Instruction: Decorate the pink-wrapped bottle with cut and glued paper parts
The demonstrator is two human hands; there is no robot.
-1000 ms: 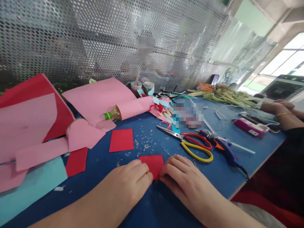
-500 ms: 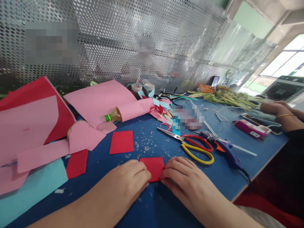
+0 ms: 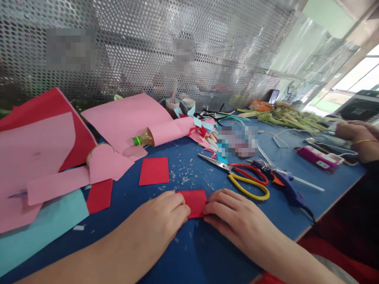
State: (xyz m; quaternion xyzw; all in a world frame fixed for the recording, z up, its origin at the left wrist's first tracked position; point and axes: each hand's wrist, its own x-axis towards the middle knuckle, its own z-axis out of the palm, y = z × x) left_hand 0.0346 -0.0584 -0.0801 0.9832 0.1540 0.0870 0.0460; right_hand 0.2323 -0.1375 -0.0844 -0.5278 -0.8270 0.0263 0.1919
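A small red paper, seemingly folded over, lies on the blue table between my hands. My left hand grips its left edge, fingers closed and knuckles up. At the right edge, the fingers of my right hand pinch the same paper; my thumbs are mostly hidden. Just beyond it a flat red paper square rests on the table. Scissors with one red and one yellow handle lie past my right hand, blades pointing left. Beside them is a blue glue gun with an orange trigger.
Pink sheets, red paper and a light blue sheet cover the left side. A cut bottle neck with a green cap lies there. Perforated metal stands behind. Another person's hand is at right, near a purple box.
The view has shifted a little, so everything sits slightly higher and to the right. Both hands keep their hold on the red paper, with little other visible change.
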